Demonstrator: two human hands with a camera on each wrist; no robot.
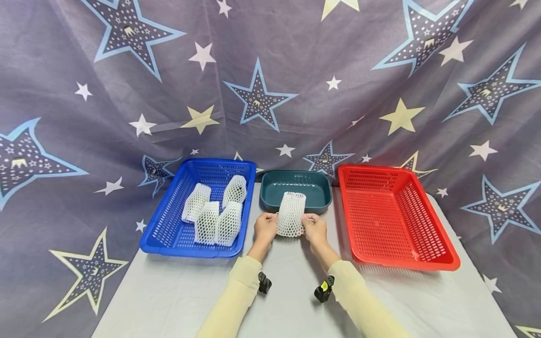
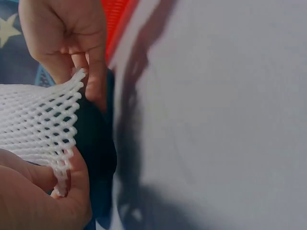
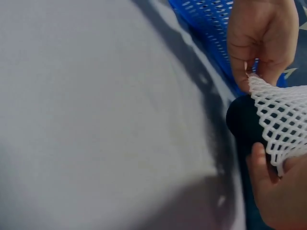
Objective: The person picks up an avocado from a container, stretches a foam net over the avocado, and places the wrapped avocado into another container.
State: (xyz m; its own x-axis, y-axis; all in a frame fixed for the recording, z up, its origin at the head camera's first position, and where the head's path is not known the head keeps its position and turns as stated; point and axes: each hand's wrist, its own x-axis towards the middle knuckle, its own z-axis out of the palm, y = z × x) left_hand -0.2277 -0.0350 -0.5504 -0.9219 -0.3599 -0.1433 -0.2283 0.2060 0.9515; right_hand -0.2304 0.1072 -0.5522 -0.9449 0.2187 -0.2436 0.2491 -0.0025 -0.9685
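Both hands hold a white foam net sleeve point(image 1: 291, 213) by the two sides of its near end, spreading it wide. The left hand point(image 1: 265, 229) pinches its left edge between thumb and fingers, and the right hand point(image 1: 315, 230) pinches the right edge. In the left wrist view the mesh point(image 2: 38, 120) is stretched between the two hands. The sleeve's far end overlaps the dark green tray point(image 1: 270, 188) behind it.
A blue basket point(image 1: 162, 234) at the left holds several white foam net sleeves point(image 1: 207, 223). To the right stands a red basket point(image 1: 372, 220). All sit on a pale table point(image 1: 291, 300) before a star-patterned curtain point(image 1: 296, 117).
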